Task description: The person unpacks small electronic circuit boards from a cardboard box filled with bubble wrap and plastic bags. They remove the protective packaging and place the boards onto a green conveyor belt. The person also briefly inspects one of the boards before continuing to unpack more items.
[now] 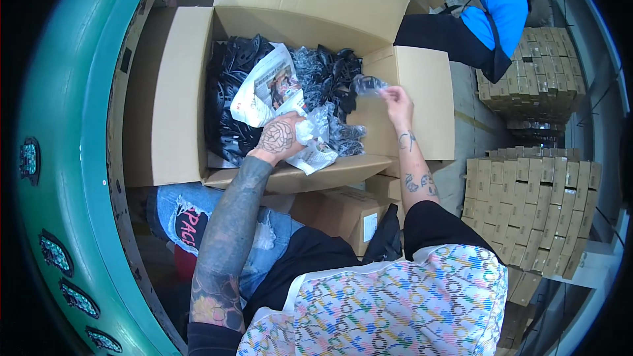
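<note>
A large open cardboard box (425, 102) stands in front of me, its flaps folded outward. Inside lie many black plastic parts (231, 128), some in clear plastic bags, with crumpled printed paper (267, 86) on top. My left hand (280, 135) is low in the middle of the box, closed on a bunch of crumpled clear plastic bags (321, 120); its fingertips are partly hidden. Over the box's right side, my right hand (397, 102) pinches the end of a small clear plastic bag (369, 84) that has something dark in it.
A green curved surface (86, 158) runs along the left. To the right rise stacks of small cardboard boxes (527, 211). Another person in a blue top (494, 6) is at the upper right. A closed carton (343, 211) and denim cloth (270, 250) lie below the open box.
</note>
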Available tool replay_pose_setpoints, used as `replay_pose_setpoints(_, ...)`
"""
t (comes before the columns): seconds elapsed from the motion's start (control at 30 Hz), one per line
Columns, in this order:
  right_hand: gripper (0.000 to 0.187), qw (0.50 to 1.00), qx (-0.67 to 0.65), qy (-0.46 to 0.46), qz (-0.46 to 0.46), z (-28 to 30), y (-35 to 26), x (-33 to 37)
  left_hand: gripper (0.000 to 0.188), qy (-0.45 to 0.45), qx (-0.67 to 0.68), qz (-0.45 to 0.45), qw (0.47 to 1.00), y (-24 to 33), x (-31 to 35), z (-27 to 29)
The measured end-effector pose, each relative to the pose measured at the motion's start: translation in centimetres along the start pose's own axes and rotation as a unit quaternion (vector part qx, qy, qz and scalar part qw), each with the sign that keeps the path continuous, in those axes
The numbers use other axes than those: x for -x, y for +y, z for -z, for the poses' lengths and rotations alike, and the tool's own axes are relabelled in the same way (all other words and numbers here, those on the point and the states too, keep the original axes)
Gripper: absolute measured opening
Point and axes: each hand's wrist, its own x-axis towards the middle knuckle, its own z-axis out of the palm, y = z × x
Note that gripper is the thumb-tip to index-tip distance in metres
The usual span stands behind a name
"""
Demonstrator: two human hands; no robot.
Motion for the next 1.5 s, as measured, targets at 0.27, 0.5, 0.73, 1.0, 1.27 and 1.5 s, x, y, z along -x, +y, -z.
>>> replay_pose_setpoints(0.27, 0.027, 0.994, -0.104, 0.035, 0.024, -1.6, -3.1, 1.0, 0.054, 0.005, 0.058, 0.063, 0.996, 0.6, -0.1, 0.3)
replay_pose_setpoints(0.5, 0.023, 0.994, -0.008, 0.107, 0.025, -2.5, -5.8, 1.3, 0.073, -0.013, 0.025, 0.068, 0.997, 0.0, 0.1, -0.1)
replay_pose_setpoints(0.73, 0.022, 0.990, 0.037, 0.137, 0.023, -0.9, -5.4, 0.6, 0.073, 0.009, 0.035, 0.062, 0.997, -0.2, 0.0, 0.0)
replay_pose_setpoints(1.0, 0.018, 0.871, -0.092, -0.482, 0.006, -3.7, -11.7, 5.8, 0.085, 0.031, 0.113, 0.057, 0.991, 1.8, 0.3, 1.4)
replay_pose_setpoints(1.27, 0.051, 0.730, 0.404, -0.551, 0.001, -3.9, -4.3, 3.2, 0.032, 0.013, -0.036, 0.028, 0.999, -1.4, 1.1, -1.0)
replay_pose_setpoints(1.5, 0.055, 0.656, 0.364, -0.626, -0.211, -4.0, 8.8, 3.0, 0.035, -0.021, -0.028, 0.036, 0.999, -0.1, 0.2, -0.5)
